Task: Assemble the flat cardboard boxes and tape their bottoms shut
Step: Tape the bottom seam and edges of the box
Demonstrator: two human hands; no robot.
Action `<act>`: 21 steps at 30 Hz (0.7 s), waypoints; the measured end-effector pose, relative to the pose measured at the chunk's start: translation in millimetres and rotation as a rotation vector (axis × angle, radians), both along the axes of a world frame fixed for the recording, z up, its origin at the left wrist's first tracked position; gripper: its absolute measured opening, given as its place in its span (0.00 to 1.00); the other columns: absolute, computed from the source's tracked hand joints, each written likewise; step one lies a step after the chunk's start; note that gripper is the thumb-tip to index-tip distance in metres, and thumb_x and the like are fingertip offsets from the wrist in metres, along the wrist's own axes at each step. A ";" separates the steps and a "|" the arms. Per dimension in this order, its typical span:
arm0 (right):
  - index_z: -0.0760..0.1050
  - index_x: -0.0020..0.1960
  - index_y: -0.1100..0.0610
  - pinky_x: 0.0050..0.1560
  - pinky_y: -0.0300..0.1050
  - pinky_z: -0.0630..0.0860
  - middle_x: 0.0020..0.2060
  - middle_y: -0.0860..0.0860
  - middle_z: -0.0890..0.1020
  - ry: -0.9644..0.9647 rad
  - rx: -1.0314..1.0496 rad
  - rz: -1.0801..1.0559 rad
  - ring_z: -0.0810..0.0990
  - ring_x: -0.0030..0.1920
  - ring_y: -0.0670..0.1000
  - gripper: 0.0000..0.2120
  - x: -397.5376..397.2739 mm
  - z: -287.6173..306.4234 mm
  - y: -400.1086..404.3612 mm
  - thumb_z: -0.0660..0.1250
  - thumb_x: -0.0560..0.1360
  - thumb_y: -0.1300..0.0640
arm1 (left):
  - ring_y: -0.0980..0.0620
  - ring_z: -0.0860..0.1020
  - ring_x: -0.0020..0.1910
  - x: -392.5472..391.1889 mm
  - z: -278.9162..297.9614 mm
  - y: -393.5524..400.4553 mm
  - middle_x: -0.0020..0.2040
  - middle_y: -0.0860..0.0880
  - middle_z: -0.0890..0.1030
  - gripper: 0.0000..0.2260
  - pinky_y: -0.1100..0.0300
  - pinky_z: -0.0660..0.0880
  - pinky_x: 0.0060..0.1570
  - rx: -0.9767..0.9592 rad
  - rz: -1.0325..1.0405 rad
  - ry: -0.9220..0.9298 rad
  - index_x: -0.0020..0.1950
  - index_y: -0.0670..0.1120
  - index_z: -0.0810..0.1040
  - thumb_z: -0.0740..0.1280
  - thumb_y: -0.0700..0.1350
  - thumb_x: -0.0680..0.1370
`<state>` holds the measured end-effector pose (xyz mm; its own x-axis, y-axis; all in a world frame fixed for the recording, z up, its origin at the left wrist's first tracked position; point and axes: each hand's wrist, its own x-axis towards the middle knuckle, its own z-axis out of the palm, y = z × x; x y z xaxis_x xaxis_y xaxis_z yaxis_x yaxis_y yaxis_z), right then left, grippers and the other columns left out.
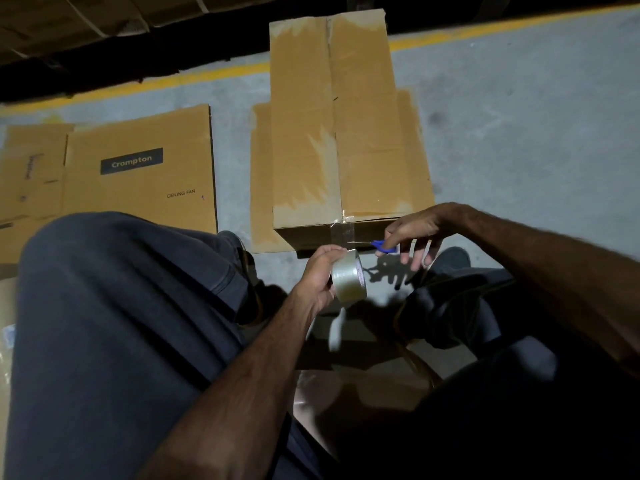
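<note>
The head view showed the left hand [320, 277] wrapped around a roll of clear tape [348, 280], thumb on top, holding it just below the near end of the assembled box [337, 133]. A short strip of tape [343, 232] ran taut from the roll up to the box's near edge, where it was already stuck over the centre seam. The right hand [414, 233] gripped a pair of blue-handled scissors [379, 245], their blades pointing left toward that strip, tips just at it. So the cut turned on one relation: the strip ran up and away from the roll, and the blades lay across it, coming in from the right, between the roll and the box. The right hand was the nearer one to the strip's free span.

The box stood on the floor [519, 133], its long axis running away from the person, its taped bottom face up. I judged the seam taped and only the cut left to do.

Counted: one roll, one pair of scissors, one standing box, one flat box [138, 168] lying to its left, printed "Crompton". More cardboard [263, 174] lay flat beneath the standing box.
</note>
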<state>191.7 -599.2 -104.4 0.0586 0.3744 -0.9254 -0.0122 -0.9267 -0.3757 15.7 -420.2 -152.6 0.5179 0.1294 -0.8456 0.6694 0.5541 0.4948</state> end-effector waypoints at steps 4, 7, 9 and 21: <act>0.77 0.65 0.59 0.47 0.47 0.81 0.46 0.53 0.84 0.031 0.048 -0.055 0.86 0.46 0.54 0.27 0.7 -7.4 3.5 0.69 0.79 0.38 | 0.46 0.81 0.40 -0.2 -2.3 -1.9 0.51 0.43 0.82 0.04 0.52 0.79 0.39 -0.037 0.073 0.036 0.56 0.46 0.79 0.68 0.41 0.82; 0.76 0.66 0.60 0.47 0.47 0.81 0.43 0.52 0.84 0.043 0.060 -0.068 0.86 0.44 0.54 0.25 2.9 -10.3 4.3 0.68 0.80 0.40 | 0.47 0.82 0.41 0.7 -4.8 -3.1 0.53 0.43 0.83 0.05 0.50 0.80 0.43 -0.018 0.100 0.046 0.57 0.46 0.81 0.69 0.42 0.82; 0.76 0.65 0.58 0.45 0.46 0.81 0.43 0.52 0.84 0.047 0.067 -0.080 0.86 0.43 0.53 0.23 3.2 -12.7 3.9 0.69 0.80 0.41 | 0.47 0.82 0.42 1.1 -5.9 -3.7 0.53 0.42 0.83 0.05 0.50 0.80 0.45 -0.008 0.106 0.045 0.56 0.46 0.81 0.69 0.42 0.82; 0.80 0.57 0.56 0.47 0.47 0.81 0.43 0.53 0.82 -0.002 0.127 -0.155 0.85 0.42 0.53 0.16 0.5 -26.6 4.8 0.73 0.78 0.44 | 0.42 0.81 0.51 2.1 -7.7 -6.7 0.53 0.41 0.84 0.02 0.41 0.79 0.59 0.034 0.123 0.031 0.52 0.45 0.82 0.71 0.41 0.80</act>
<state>192.1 -594.3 -131.0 0.1268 0.4740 -0.8714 -0.1505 -0.8591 -0.4892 17.8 -426.9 -160.3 0.4699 0.2197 -0.8550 0.6127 0.6161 0.4950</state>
